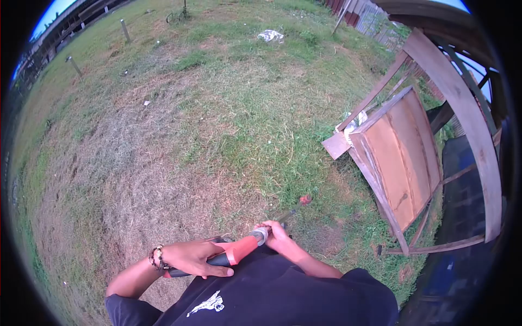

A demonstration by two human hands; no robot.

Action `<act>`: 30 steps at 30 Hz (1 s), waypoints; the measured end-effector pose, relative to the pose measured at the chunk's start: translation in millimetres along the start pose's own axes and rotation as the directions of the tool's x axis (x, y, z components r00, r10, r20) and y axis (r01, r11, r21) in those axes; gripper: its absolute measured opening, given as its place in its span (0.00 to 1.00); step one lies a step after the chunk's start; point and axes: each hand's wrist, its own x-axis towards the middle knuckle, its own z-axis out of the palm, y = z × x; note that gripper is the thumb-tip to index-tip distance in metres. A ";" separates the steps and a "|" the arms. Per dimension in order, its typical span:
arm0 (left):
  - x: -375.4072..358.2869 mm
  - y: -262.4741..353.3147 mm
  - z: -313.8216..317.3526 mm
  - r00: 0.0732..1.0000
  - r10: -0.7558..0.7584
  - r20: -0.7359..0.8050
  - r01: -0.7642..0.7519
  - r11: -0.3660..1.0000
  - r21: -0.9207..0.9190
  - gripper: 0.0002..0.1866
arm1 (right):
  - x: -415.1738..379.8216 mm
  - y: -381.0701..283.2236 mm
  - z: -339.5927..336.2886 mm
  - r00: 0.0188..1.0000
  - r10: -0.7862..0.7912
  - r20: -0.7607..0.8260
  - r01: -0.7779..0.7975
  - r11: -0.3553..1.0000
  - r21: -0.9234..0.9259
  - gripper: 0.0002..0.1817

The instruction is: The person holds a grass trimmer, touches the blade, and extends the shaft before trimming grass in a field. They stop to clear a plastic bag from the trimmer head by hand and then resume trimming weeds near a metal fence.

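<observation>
A string trimmer (pixel 247 249) with an orange and black body slants across in front of my dark shirt. Its thin shaft runs away to the right, ending in a blurred red head (pixel 305 200) low over the grass. My left hand (pixel 198 258), with bracelets at the wrist, is wrapped over the orange and black housing, fingers partly hidden beneath it. Farther forward, my right hand (pixel 275 234) closes around the shaft just past a grey collar (pixel 261 235); some of its fingers are out of sight.
Patchy green and dry cut grass (pixel 179 146) spreads ahead. A tilted wooden panel structure (pixel 405 157) stands close on the right, under a wooden-framed shelter (pixel 457 81). White litter (pixel 271 36) lies farther off, and short posts (pixel 125 31) stand at the upper left.
</observation>
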 end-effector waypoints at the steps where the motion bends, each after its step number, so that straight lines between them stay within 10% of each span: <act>1: -10.2 -7.6 7.5 0.995 0.001 -0.095 -0.012 0.993 -0.120 0.32 | 5.5 0.7 23.9 0.997 0.045 0.064 -0.042 0.998 -0.045 0.07; 8: 29.2 -33.3 -6.2 0.713 0.075 -0.697 -0.346 0.902 -0.257 0.23 | 14.1 -2.5 195.8 0.959 0.129 0.254 -0.065 0.967 -0.244 0.13; 15: 117.4 -21.1 -123.0 0.562 0.230 -0.794 -0.479 0.873 -0.086 0.23 | 77.1 -108.0 250.1 0.760 0.290 0.582 0.117 0.820 -0.560 0.09; 17: 131.1 -30.3 -167.7 0.556 0.068 -0.828 -0.568 0.759 -0.319 0.19 | 108.5 -141.9 259.4 0.634 0.412 0.654 0.172 0.749 -0.639 0.08; 19: 156.5 -69.3 -214.2 0.330 -0.256 -0.908 -0.590 0.695 -0.411 0.18 | 126.5 -175.3 262.9 0.643 0.490 0.589 0.176 0.654 -0.736 0.07; 22: 216.7 -154.1 -258.0 0.067 -0.755 -0.652 -0.797 0.352 -0.491 0.22 | 129.2 -240.1 295.2 0.558 0.567 0.606 0.209 0.610 -0.764 0.06; 24: 244.4 -155.9 -289.9 0.400 -0.823 -0.404 -0.879 -0.221 -0.422 0.26 | 118.5 -270.3 315.9 0.574 0.577 0.581 0.323 0.492 -0.808 0.07; 27: 282.6 -108.3 -349.3 0.428 -0.604 -0.673 -0.863 -0.494 -0.106 0.25 | 123.0 -301.2 329.0 0.480 0.663 0.575 0.399 0.419 -0.816 0.11; 30: 311.6 -77.2 -420.6 0.135 -0.681 -0.719 -0.672 -0.596 0.439 0.21 | 125.6 -350.4 343.5 0.436 0.723 0.536 0.490 0.308 -0.816 0.12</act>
